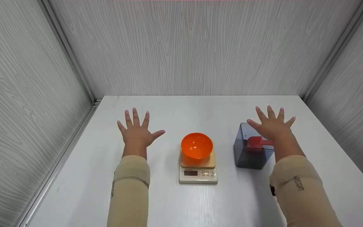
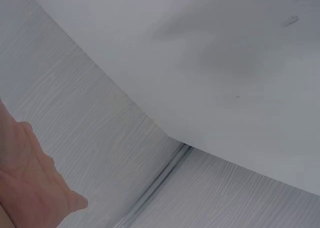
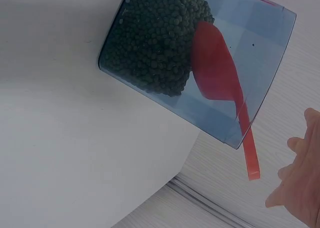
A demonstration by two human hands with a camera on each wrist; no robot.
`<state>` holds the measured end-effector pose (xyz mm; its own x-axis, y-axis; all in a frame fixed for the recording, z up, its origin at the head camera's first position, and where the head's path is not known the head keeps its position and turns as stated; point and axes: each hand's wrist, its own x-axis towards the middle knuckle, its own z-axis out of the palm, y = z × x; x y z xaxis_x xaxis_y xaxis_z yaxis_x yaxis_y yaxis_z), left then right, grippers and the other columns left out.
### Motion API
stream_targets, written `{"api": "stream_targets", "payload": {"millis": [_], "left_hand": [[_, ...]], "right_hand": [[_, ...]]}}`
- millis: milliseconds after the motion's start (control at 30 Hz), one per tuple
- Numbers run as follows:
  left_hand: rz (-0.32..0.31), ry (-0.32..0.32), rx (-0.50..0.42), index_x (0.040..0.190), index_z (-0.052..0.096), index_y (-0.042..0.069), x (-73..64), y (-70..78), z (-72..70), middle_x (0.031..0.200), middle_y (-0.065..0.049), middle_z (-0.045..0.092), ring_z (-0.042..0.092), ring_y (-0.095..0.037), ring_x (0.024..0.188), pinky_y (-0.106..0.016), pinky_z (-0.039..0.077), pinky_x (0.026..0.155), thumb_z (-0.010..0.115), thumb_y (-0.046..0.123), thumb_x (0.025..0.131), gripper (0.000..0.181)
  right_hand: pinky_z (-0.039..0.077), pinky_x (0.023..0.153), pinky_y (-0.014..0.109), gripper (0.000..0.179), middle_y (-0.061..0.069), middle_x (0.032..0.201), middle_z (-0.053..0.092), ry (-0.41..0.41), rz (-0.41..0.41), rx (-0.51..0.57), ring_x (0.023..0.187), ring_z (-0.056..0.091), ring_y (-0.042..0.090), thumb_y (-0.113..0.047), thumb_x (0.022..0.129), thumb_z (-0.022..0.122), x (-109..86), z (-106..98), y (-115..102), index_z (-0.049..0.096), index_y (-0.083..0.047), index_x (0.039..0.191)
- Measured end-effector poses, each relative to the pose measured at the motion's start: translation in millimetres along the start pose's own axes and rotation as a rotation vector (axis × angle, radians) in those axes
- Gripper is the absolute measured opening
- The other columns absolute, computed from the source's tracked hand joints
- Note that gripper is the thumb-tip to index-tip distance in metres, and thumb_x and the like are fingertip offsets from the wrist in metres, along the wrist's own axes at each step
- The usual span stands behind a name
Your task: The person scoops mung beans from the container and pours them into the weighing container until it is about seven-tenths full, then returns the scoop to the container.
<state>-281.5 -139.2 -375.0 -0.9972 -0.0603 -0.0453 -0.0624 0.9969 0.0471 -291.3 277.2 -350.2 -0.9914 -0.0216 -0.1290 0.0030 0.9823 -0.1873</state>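
My left hand (image 1: 136, 135) is held over the left side of the table, fingers spread wide, holding nothing. The right hand (image 1: 273, 126), also spread and holding nothing, overlaps the far right corner of a bluish clear container (image 1: 246, 157) in the head view. Small round dark green beans (image 3: 155, 42) partly fill that container. A red scoop (image 3: 215, 62) leans in it, its handle sticking out past the rim near the right hand. Between the hands, an orange bowl (image 1: 197, 146) sits on the platform of a kitchen scale (image 1: 198, 175), whose display looks dark.
The white table (image 1: 165, 201) carries the scale near its middle and the container to the right. Pale wood-grain panels stand behind (image 1: 187, 47) and on both sides, with metal strips at the corners.
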Motion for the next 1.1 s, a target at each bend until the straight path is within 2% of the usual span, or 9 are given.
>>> {"api": "stream_targets", "payload": {"millis": [233, 367, 467, 600, 700, 800, 933, 1000, 1100], "left_hand": [[0.044, -0.05, 0.016, 0.146, -0.002, 0.026, -2.4, -2.8, 9.9, 0.149, -0.021, -0.012, -0.021, -0.042, 0.132, -0.065, -0.008, 0.098, 0.037, 0.077, 0.077, 0.095], [0.074, -0.072, -0.031, 0.147, 0.002, 0.026, -4.9, -0.6, 18.9, 0.15, -0.02, -0.006, -0.017, -0.043, 0.133, -0.063, -0.004, 0.1, 0.045, 0.073, 0.076, 0.096], [0.107, -0.095, -0.08, 0.147, 0.014, 0.022, -8.3, 4.4, 26.0, 0.15, -0.019, 0.008, -0.004, -0.042, 0.136, -0.06, 0.005, 0.103, 0.051, 0.069, 0.076, 0.092], [0.136, -0.17, -0.171, 0.142, 0.033, 0.015, -15.2, 13.2, 37.3, 0.144, -0.016, 0.031, 0.022, -0.037, 0.134, -0.053, 0.021, 0.104, 0.058, 0.061, 0.077, 0.083], [0.122, -0.245, -0.262, 0.134, 0.045, 0.011, -21.2, 20.6, 47.6, 0.134, -0.013, 0.046, 0.041, -0.031, 0.123, -0.048, 0.032, 0.1, 0.063, 0.057, 0.076, 0.076], [0.123, -0.319, -0.339, 0.116, 0.058, 0.009, -27.4, 28.7, 59.6, 0.109, -0.008, 0.06, 0.053, -0.026, 0.1, -0.042, 0.043, 0.087, 0.068, 0.054, 0.073, 0.062], [0.162, -0.433, -0.417, 0.09, 0.062, 0.013, -33.9, 39.6, 76.2, 0.08, -0.003, 0.059, 0.053, -0.021, 0.075, -0.036, 0.045, 0.068, 0.073, 0.049, 0.071, 0.043], [0.177, -0.479, -0.443, 0.084, 0.061, 0.014, -35.5, 44.5, 83.5, 0.075, -0.003, 0.059, 0.053, -0.02, 0.071, -0.034, 0.044, 0.065, 0.074, 0.047, 0.07, 0.038], [0.162, -0.526, -0.483, 0.079, 0.06, 0.014, -37.5, 48.1, 93.8, 0.073, -0.003, 0.059, 0.054, -0.02, 0.067, -0.035, 0.044, 0.064, 0.075, 0.044, 0.07, 0.035]], "right_hand": [[-0.02, 0.084, 0.07, 0.088, 0.025, 0.148, -0.009, -0.016, -0.007, -0.011, 0.128, -0.022, 0.05, -0.078, 0.08, 0.016, 1.3, -0.4, -1.0, -0.001, -0.023, 0.147], [-0.02, 0.084, 0.07, 0.088, 0.025, 0.148, -0.008, -0.018, -0.011, -0.011, 0.128, -0.021, 0.05, -0.078, 0.08, 0.017, 0.4, -1.3, -3.7, 0.0, -0.022, 0.147], [-0.02, 0.084, 0.07, 0.088, 0.025, 0.148, -0.008, -0.019, -0.014, -0.015, 0.128, -0.021, 0.05, -0.077, 0.08, 0.017, -0.3, -0.7, -4.3, 0.0, -0.022, 0.147], [-0.02, 0.084, 0.07, 0.088, 0.025, 0.148, -0.008, -0.016, -0.015, -0.02, 0.128, -0.021, 0.05, -0.077, 0.081, 0.017, -1.2, -1.0, -3.8, 0.0, -0.022, 0.147], [-0.02, 0.084, 0.07, 0.087, 0.025, 0.148, -0.008, -0.012, -0.018, -0.023, 0.128, -0.021, 0.051, -0.076, 0.081, 0.017, -0.7, -1.5, -2.9, -0.001, -0.022, 0.147], [-0.02, 0.084, 0.07, 0.087, 0.025, 0.148, -0.008, -0.01, -0.023, -0.02, 0.128, -0.021, 0.051, -0.076, 0.081, 0.018, -0.3, -1.8, -1.8, -0.002, -0.023, 0.147], [-0.019, 0.085, 0.07, 0.087, 0.025, 0.148, -0.008, -0.008, -0.031, -0.018, 0.128, -0.02, 0.051, -0.076, 0.082, 0.019, 0.2, -1.0, -2.2, -0.003, -0.022, 0.147], [-0.018, 0.085, 0.071, 0.087, 0.025, 0.148, -0.007, -0.001, -0.035, -0.027, 0.129, -0.019, 0.051, -0.075, 0.082, 0.019, 0.4, -0.3, -3.0, -0.003, -0.022, 0.147], [-0.016, 0.086, 0.071, 0.086, 0.024, 0.148, -0.006, 0.009, -0.043, -0.039, 0.129, -0.016, 0.051, -0.074, 0.083, 0.021, 1.6, 2.2, -5.4, -0.001, -0.021, 0.147]]}}
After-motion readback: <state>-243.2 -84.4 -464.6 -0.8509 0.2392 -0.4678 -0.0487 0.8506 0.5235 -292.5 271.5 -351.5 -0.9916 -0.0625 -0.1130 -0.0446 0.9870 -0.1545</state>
